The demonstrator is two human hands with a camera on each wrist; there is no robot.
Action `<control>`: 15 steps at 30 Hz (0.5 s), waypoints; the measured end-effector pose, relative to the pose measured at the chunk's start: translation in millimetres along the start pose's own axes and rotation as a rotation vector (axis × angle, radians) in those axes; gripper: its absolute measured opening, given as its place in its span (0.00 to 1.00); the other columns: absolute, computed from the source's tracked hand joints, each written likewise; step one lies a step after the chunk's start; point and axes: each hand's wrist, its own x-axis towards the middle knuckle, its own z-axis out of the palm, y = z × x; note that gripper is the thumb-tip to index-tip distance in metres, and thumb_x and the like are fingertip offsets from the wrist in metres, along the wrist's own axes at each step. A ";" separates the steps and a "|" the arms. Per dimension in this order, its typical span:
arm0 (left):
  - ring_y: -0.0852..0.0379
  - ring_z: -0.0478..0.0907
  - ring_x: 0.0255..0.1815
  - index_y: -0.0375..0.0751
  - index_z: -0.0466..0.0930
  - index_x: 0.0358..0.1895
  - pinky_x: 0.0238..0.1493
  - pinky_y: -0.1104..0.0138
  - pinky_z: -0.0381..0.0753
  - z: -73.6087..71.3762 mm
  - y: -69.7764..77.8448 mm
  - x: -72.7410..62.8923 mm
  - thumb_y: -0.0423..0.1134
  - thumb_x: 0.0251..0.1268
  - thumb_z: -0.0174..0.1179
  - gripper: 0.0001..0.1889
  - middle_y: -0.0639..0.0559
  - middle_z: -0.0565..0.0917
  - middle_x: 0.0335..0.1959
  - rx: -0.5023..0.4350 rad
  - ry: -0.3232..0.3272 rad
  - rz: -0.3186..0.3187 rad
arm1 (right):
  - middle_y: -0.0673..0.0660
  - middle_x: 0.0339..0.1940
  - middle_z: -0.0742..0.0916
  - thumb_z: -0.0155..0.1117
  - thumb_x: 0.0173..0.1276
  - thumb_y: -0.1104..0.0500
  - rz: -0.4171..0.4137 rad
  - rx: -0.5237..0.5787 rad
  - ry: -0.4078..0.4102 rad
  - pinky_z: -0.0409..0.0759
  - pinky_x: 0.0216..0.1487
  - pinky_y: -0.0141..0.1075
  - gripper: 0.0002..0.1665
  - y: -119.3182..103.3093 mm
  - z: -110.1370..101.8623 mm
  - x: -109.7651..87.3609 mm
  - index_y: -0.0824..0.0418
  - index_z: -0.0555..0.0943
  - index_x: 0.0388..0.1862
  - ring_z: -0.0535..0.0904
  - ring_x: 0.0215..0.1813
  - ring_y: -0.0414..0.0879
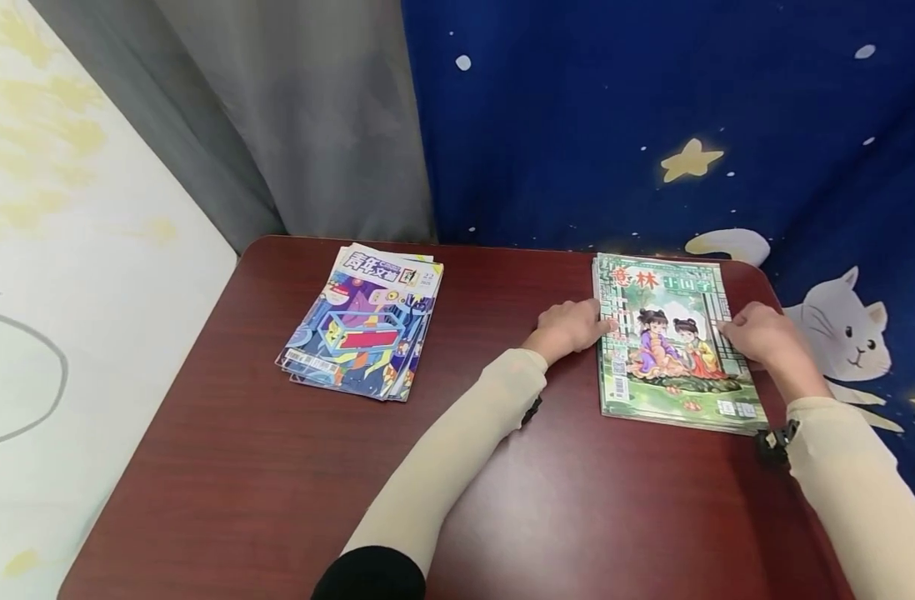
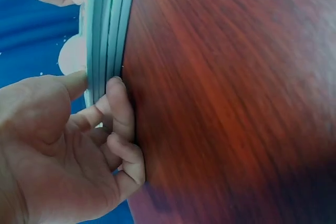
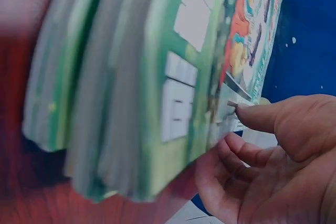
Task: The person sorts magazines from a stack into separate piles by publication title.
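A stack of green magazines (image 1: pixel 675 350), its top cover showing two cartoon children, lies at the far right of the table. My left hand (image 1: pixel 570 327) grips its left edge, thumb on the cover side. Curled fingers (image 2: pixel 122 109) press at the spines, low by the tabletop, in the left wrist view. On the opposite edge my right hand (image 1: pixel 765 335) holds the stack, thumb over the cover and fingers (image 3: pixel 215 182) bent at the side. In the right wrist view the magazines (image 3: pixel 173 93) fan slightly apart at the near end.
A second stack of magazines (image 1: pixel 363 325), with a purple and blue cover, lies slightly spread at the table's back left. The dark red table (image 1: pixel 502 467) meets a grey curtain (image 1: pixel 337 125) and a blue starry curtain (image 1: pixel 562 125) behind. A white wall (image 1: pixel 67 250) flanks the left side.
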 end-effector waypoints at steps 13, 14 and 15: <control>0.55 0.83 0.49 0.56 0.78 0.64 0.52 0.60 0.79 5.0 -11.9 0.2 0.68 0.82 0.43 0.27 0.57 0.87 0.52 -0.064 -0.010 0.076 | 0.84 0.62 0.70 0.55 0.80 0.41 0.006 -0.006 0.145 0.73 0.51 0.69 0.48 7.6 10.2 -2.1 0.79 0.54 0.76 0.72 0.57 0.77; 0.55 0.84 0.45 0.54 0.79 0.59 0.49 0.61 0.78 3.6 -15.1 -0.7 0.68 0.83 0.43 0.26 0.56 0.88 0.47 -0.096 -0.025 0.091 | 0.85 0.64 0.69 0.55 0.79 0.39 0.001 -0.004 0.149 0.73 0.54 0.70 0.50 6.8 10.8 -1.4 0.79 0.53 0.76 0.70 0.59 0.77; 0.55 0.84 0.41 0.53 0.79 0.55 0.46 0.62 0.78 2.3 -18.1 -1.9 0.67 0.83 0.43 0.25 0.56 0.88 0.43 -0.133 -0.043 0.104 | 0.86 0.65 0.68 0.55 0.79 0.38 -0.006 -0.001 0.159 0.72 0.56 0.71 0.52 5.8 11.9 -1.5 0.80 0.53 0.77 0.69 0.60 0.78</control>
